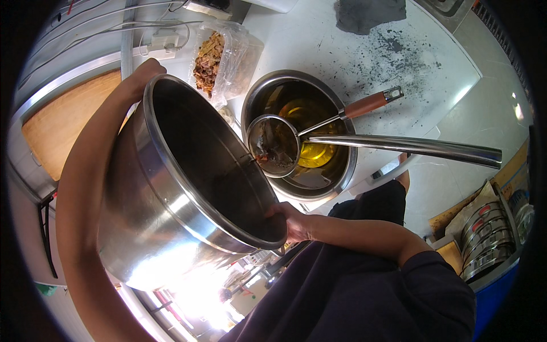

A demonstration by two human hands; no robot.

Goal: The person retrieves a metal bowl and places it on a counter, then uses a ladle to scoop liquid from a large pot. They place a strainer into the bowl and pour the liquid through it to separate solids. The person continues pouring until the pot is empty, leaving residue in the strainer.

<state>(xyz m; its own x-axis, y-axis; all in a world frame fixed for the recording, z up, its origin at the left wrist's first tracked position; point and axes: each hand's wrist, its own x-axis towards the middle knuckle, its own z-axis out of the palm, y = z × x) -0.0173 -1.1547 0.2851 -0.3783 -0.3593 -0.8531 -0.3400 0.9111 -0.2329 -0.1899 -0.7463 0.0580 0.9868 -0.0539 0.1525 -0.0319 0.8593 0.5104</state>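
A large stainless steel pot (pixel 171 201) is tipped on its side, its mouth turned towards a steel basin (pixel 348 179). My left hand (pixel 149 70) grips the pot at its upper rim, fingers partly hidden. My right hand (pixel 292 222) clasps the lower rim, thumb over the edge. Yellow, oil-like liquid (pixel 318 154) lies in the basin. A round mesh strainer (pixel 273 145) with dark bits in it rests over the basin beside the pot's rim; its brown handle points up and right. A long steel handle (pixel 410 145) also reaches out of the basin. No stream of liquid shows.
Behind the basin, a plastic-lined container (pixel 241 64) holds browned food pieces (pixel 209 64). Dark smears and a grey patch (pixel 369 15) mark the white worktop (pixel 307 47). A wooden board (pixel 72 124) lies at left. Stacked steel containers (pixel 487 239) stand at right. Part of another person (pixel 404 175) shows beyond the worktop edge.
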